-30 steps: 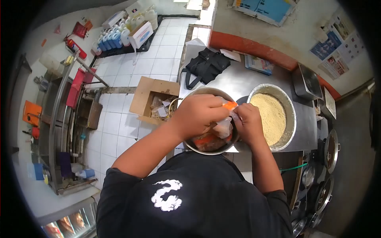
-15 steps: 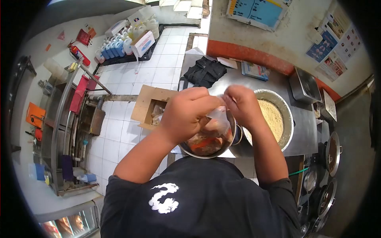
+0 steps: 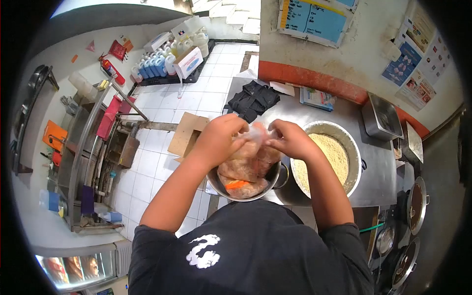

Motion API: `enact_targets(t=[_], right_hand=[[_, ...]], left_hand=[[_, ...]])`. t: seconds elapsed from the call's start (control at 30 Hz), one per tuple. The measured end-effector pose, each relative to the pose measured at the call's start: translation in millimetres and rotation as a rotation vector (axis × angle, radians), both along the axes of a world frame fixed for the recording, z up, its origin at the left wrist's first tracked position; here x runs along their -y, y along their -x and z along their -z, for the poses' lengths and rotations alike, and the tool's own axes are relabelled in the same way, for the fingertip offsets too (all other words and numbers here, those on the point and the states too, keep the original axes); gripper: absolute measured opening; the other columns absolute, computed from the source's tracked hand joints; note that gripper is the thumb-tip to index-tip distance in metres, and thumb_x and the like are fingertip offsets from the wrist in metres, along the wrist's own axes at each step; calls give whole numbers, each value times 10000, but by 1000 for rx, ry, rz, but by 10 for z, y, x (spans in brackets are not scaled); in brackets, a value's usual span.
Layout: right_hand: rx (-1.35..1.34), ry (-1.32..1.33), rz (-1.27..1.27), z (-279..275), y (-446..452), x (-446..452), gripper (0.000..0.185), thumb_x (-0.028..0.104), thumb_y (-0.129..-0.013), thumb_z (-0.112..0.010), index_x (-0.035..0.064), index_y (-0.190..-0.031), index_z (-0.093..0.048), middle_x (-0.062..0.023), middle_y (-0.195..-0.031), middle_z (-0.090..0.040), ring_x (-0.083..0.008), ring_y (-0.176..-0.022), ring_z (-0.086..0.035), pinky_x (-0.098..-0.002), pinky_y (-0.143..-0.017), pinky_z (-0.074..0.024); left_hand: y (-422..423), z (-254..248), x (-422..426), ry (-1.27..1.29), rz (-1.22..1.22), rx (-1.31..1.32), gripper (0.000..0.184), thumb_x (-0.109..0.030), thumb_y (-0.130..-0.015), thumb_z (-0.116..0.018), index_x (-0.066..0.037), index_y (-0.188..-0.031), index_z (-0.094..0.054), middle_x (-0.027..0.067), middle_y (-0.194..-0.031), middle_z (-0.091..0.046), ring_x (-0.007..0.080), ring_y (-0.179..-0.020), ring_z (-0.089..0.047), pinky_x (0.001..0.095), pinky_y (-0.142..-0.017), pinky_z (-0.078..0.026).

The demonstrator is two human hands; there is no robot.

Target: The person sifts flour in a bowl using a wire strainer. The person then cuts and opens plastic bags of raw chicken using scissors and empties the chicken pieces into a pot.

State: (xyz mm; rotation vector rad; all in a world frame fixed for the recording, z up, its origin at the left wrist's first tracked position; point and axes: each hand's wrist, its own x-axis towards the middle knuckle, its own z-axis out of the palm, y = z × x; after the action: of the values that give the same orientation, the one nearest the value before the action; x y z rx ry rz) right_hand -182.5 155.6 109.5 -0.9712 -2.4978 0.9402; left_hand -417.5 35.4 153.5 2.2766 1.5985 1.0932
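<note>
While your left hand (image 3: 222, 135) pinches one side of the top of the bag (image 3: 240, 167), its full end sits inside the pot (image 3: 214, 181) toward you, the long axis running up and away, top pointing between your hands; your right hand (image 3: 291, 139) pinches the other side, near the basin (image 3: 355, 160).

Bulging clear plastic bag (image 3: 240, 164), pale pinkish-brown contents, crumpled whitish top upward, mid-frame. Lower part sits inside round silver metal pot (image 3: 213, 181), mouth up, just below frame centre. Orange patch (image 3: 237, 184) visible low in pot.
</note>
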Motion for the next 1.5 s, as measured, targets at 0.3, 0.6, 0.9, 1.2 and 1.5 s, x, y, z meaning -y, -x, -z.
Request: enact_targets(t=[0.3, 0.6, 0.9, 1.2, 1.5], right_hand=[[37, 85, 250, 462, -323, -187, 259, 202, -864, -796, -2, -1006, -725, -182, -878, -733, -299, -819, -710, -403, -763, -550], [-298, 80, 96, 344, -72, -130, 150, 87, -862, -751, -4, -975, -711, -162, -833, -721, -236, -770, -700, -368, -731, -548], [-447, 271, -148, -167, 201, 25, 144, 42, -875, -742, 0, -992, -668, -132, -915, -740, -216, -845, -711, -339, -786, -556], [-378, -135, 495, 152, -1763, -394, 313, 107, -911, -749, -2, -1189, -653, -176, -1101, -746, -285, -1020, -727, -405, -918, -566], [485, -202, 1002, 1920, -4294, -582, 393, 124, -921, -639, 95, -1313, -655, -199, -1330, -663, -396, -1229, -630, -501, -1038, -502]], left_hand=[[351, 723, -441, -146, -357, -158, 279, -156, -818, -789, -66, -1074, -723, 175, -1046, -705, 385, -1141, -635, 459, -1043, -454], [17, -23, -206, 196, 53, -115, 223, -53, -735, -684, -57, -958, -688, 152, -1076, -702, 366, -1132, -627, 465, -1036, -435], [-165, -281, -161, 120, 193, -371, 260, -34, -750, -710, -112, -998, -710, 82, -1002, -631, 362, -1054, -609, 500, -961, -456], [-309, 151, -149, 113, -8, -86, 409, -184, -795, -819, -85, -1149, -639, 152, -1011, -657, 397, -968, -643, 492, -855, -522], [-206, -304, -120, 29, -31, -242, 99, -21, -752, -726, -16, -824, -659, 174, -748, -597, 372, -727, -614, 436, -651, -481]])
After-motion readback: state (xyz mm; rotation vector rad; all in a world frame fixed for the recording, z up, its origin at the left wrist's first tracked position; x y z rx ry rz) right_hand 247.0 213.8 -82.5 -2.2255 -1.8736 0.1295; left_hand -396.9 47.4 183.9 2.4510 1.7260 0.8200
